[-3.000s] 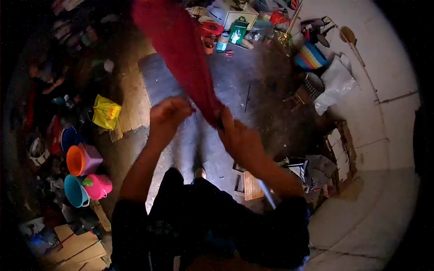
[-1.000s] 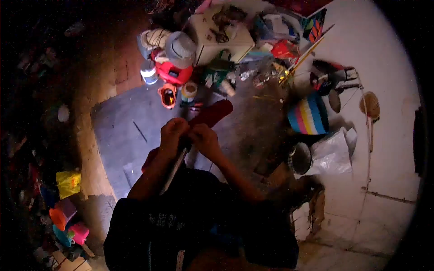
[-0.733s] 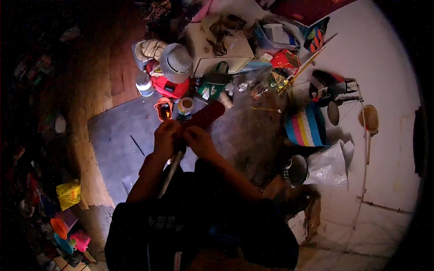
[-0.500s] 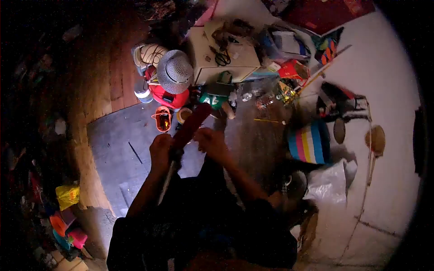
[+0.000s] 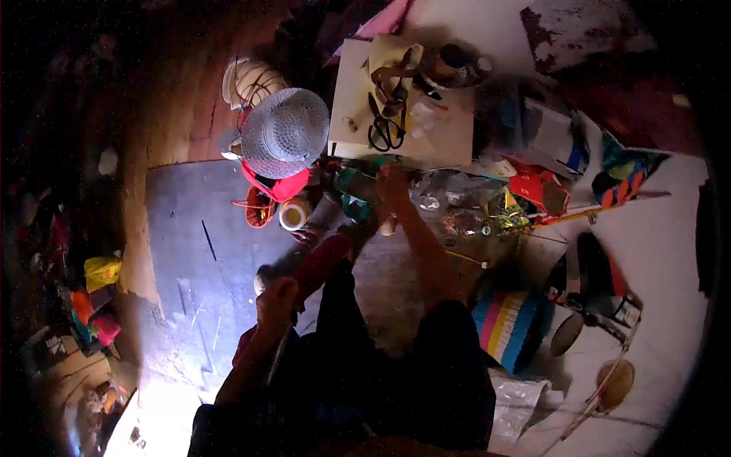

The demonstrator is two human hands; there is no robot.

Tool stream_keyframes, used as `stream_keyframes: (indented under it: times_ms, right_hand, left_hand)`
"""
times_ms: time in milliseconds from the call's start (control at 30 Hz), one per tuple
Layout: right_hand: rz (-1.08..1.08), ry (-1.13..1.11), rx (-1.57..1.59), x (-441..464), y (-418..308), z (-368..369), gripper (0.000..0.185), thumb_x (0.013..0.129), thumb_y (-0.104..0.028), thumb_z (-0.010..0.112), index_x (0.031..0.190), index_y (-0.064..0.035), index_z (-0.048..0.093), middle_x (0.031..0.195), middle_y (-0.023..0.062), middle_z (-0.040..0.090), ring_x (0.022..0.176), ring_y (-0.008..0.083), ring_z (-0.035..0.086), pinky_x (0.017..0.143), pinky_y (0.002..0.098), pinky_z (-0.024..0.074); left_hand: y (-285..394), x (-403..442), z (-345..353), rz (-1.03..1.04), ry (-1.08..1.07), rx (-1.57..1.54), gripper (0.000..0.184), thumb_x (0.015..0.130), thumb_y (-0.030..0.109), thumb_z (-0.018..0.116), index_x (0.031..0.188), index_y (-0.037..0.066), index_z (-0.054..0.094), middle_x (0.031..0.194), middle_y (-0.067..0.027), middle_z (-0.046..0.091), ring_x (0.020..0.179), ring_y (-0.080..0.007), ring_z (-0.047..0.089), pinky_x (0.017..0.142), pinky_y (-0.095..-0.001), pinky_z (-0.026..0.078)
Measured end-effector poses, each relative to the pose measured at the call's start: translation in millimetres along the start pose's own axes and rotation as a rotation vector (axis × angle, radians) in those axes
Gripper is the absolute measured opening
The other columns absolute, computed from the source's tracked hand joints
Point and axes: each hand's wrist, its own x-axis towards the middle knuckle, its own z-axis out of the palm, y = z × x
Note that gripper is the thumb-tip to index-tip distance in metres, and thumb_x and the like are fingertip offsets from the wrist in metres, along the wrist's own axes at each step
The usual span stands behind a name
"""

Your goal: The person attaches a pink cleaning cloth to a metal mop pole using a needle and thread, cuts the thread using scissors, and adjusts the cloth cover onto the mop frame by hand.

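My left hand (image 5: 276, 302) is closed around the lower end of a dark red, long padded piece (image 5: 324, 263). A thin pale rod (image 5: 280, 352) runs down from the grip toward my lap. My right arm stretches forward, and my right hand (image 5: 391, 186) is at the green bag (image 5: 356, 185) in front of the white box (image 5: 354, 87). Its fingers are dim and blurred, so what they touch or hold is unclear. Left of the bag stand a small tub with a yellowish inside (image 5: 294, 215) and an orange basket (image 5: 260, 209).
On the white box lie black-handled scissors (image 5: 387, 133) and brown strips. A grey woven hat (image 5: 285, 133) rests beside it. Clear plastic containers (image 5: 464, 221) and a red packet (image 5: 537, 186) are to the right, near a striped round container (image 5: 512, 329). A dark board (image 5: 205, 228) covers the floor.
My right hand has left the dark red piece and reached forward to the green bag. The left hand still holds the piece, now lower. The view has shifted.
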Motion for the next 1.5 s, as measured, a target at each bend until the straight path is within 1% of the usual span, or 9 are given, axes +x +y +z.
stream_keyframes:
  times_ms: [100, 533, 667, 767, 933, 1067, 1233, 1333, 1500]
  right_hand:
    - [0.286, -0.344, 0.015, 39, 34, 29, 0.021, 0.081, -0.013, 0.063, 0.099, -0.0039, 0.057, 0.093, 0.0214, 0.06, 0.091, 0.0383, 0.058, 0.076, 0.0467, 0.0484]
    - [0.396, -0.289, 0.106, 84, 87, 123, 0.054, 0.073, -0.004, 0.064, 0.123, 0.0023, 0.045, 0.111, 0.0292, 0.052, 0.092, 0.0404, 0.059, 0.079, 0.0443, 0.0521]
    - [0.055, -0.4, -0.26, 102, 64, 88, 0.053, 0.076, -0.008, 0.065, 0.125, 0.0, 0.047, 0.107, 0.0238, 0.06, 0.09, 0.0412, 0.06, 0.077, 0.0432, 0.0525]
    - [0.585, -0.556, -0.008, 109, 43, 54, 0.052, 0.075, -0.006, 0.063, 0.124, 0.001, 0.047, 0.101, 0.0235, 0.062, 0.089, 0.0422, 0.061, 0.076, 0.0436, 0.0518]
    - [0.585, -0.572, 0.024, 73, 35, 3, 0.066, 0.083, -0.037, 0.062, 0.132, -0.0027, 0.035, 0.101, 0.0277, 0.064, 0.093, 0.0452, 0.061, 0.081, 0.0485, 0.0495]
    - [0.602, -0.651, -0.006, 64, -13, -52, 0.075, 0.085, -0.045, 0.065, 0.134, 0.0005, 0.03, 0.103, 0.0231, 0.065, 0.093, 0.036, 0.065, 0.079, 0.0405, 0.0515]
    - [0.203, -0.524, 0.851, 79, -99, -153, 0.043, 0.093, -0.031, 0.059, 0.12, 0.0004, 0.048, 0.088, 0.0089, 0.065, 0.072, 0.0215, 0.063, 0.062, 0.0334, 0.0502]
    - [0.699, -0.916, 1.194, 94, -153, -215, 0.041, 0.09, -0.024, 0.061, 0.123, -0.0023, 0.051, 0.088, 0.011, 0.058, 0.074, 0.0218, 0.057, 0.064, 0.0316, 0.0506]
    - [0.429, -1.148, 1.667, 76, -202, -249, 0.063, 0.085, -0.046, 0.064, 0.128, -0.0057, 0.043, 0.079, 0.0063, 0.052, 0.066, 0.0202, 0.052, 0.057, 0.0366, 0.0466]
  left_hand:
    - [-2, 9, 22, 0.118, 0.151, 0.118, 0.013, 0.089, 0.009, 0.059, 0.099, 0.003, 0.063, 0.079, -0.0074, 0.065, 0.067, -0.0149, 0.063, 0.06, -0.029, 0.051]
    - [-19, 20, 38, -0.067, 0.229, 0.063, 0.017, 0.092, 0.014, 0.057, 0.101, 0.001, 0.063, 0.085, -0.014, 0.067, 0.069, -0.0184, 0.066, 0.061, -0.0313, 0.053]
    - [-27, 9, 38, -0.1, 0.313, 0.08, 0.021, 0.09, 0.017, 0.061, 0.105, 0.002, 0.063, 0.09, -0.0126, 0.068, 0.079, -0.0215, 0.067, 0.066, -0.0341, 0.054]
    - [-15, 1, 29, 0.192, 0.408, 0.251, 0.02, 0.089, 0.017, 0.062, 0.104, 0.004, 0.064, 0.09, -0.0125, 0.068, 0.083, -0.0229, 0.067, 0.068, -0.0356, 0.053]
    - [51, -15, 5, -0.01, 0.431, 0.472, 0.018, 0.089, 0.016, 0.061, 0.103, 0.005, 0.065, 0.091, -0.0136, 0.068, 0.078, -0.0234, 0.067, 0.071, -0.0343, 0.053]
    - [72, -33, -12, 0.25, 0.78, -0.033, 0.019, 0.087, 0.009, 0.06, 0.105, 0.004, 0.064, 0.088, -0.013, 0.067, 0.077, -0.0223, 0.067, 0.071, -0.0317, 0.053]
    - [93, -52, -21, 0.458, 0.89, 0.027, 0.021, 0.084, 0.002, 0.063, 0.105, 0.003, 0.064, 0.091, -0.0115, 0.068, 0.083, -0.0205, 0.067, 0.074, -0.0314, 0.053]
    - [103, -64, -30, 0.523, 0.945, -0.002, 0.02, 0.083, 0.001, 0.064, 0.103, 0.002, 0.064, 0.09, -0.0112, 0.069, 0.083, -0.0203, 0.067, 0.075, -0.0307, 0.053]
    - [111, -84, -39, 0.685, 1.049, -0.026, 0.025, 0.078, -0.004, 0.067, 0.102, 0.003, 0.064, 0.087, -0.0097, 0.068, 0.079, -0.0172, 0.066, 0.073, -0.0295, 0.052]
